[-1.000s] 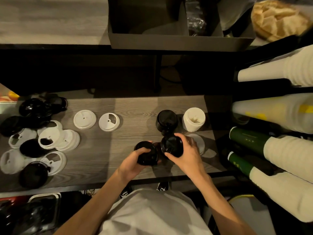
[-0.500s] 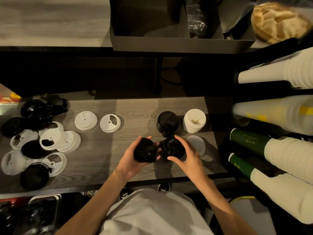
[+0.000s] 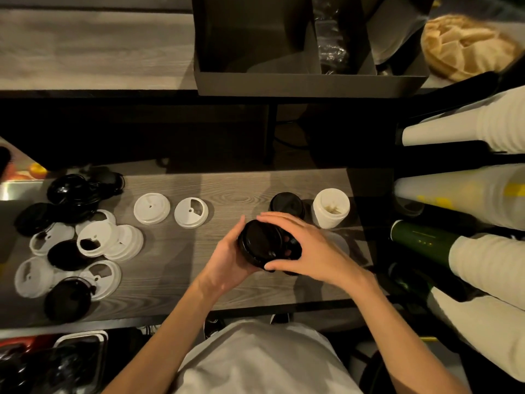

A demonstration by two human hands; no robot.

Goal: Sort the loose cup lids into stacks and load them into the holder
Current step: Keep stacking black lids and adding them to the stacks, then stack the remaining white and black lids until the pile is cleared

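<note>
My left hand [image 3: 227,261] and my right hand [image 3: 309,248] both grip a stack of black lids [image 3: 260,243], held just above the wooden counter [image 3: 176,257]. A second black stack [image 3: 295,251] lies partly hidden under my right fingers. Behind them stand another black lid stack [image 3: 287,204] and a white lid stack [image 3: 331,207]. Two single white lids [image 3: 152,208] [image 3: 191,212] lie to the left. A loose heap of black and white lids [image 3: 71,240] covers the counter's left end. The dark holder box [image 3: 309,44] sits on the upper shelf.
Sleeves of paper cups [image 3: 488,194] lie on racks at the right, close to my right arm. A bag of brown paper items [image 3: 466,46] rests at the top right. Bins [image 3: 51,362] sit below the counter's front edge at the left.
My left hand has carried its black stack to the right, onto the stack under my right hand. My right hand has shifted over the top of both.
</note>
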